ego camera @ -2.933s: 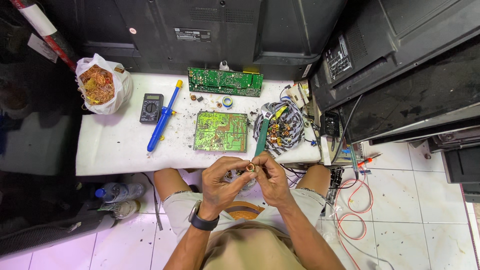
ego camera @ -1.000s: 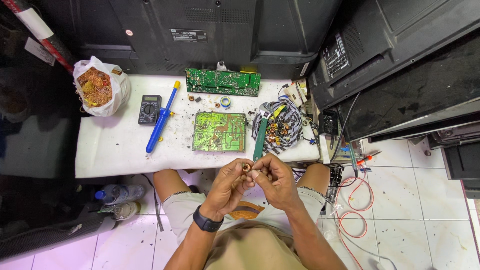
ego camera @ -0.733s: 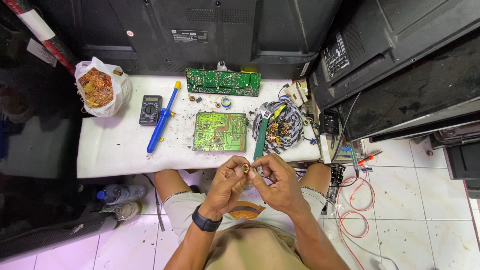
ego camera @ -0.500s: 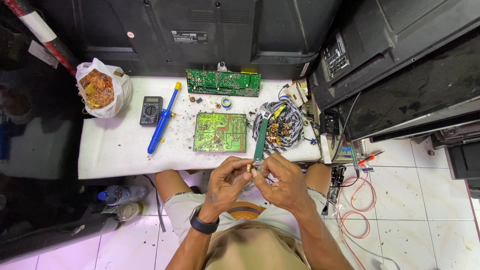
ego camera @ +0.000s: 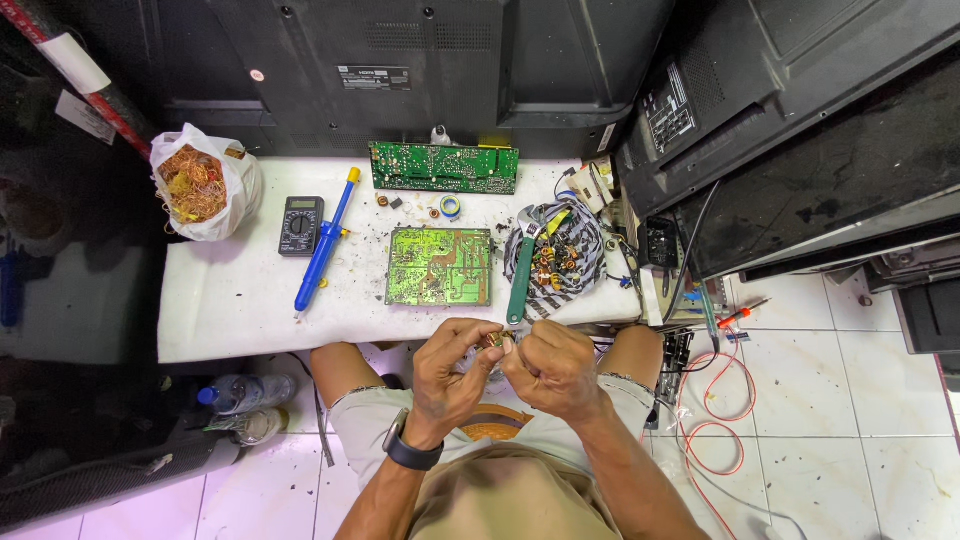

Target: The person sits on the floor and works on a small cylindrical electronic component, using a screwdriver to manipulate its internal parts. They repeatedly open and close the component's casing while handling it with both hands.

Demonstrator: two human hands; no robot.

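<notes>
Coppery small part (ego camera: 497,342), maybe coil, pinched between hands.

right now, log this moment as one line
left hand: pinching small part | right hand: pinching same part | green circuit board: flat on white bench, untouched

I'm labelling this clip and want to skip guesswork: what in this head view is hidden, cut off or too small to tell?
- Small part between left hand and right hand: mostly covered by fingers, too small to identify; each hand's grip is unclear.
- Loose bits by the upper circuit board: too small to tell.
- Plastic bottle: partly under the white table.
- Red wire: runs off the bottom edge.
</notes>
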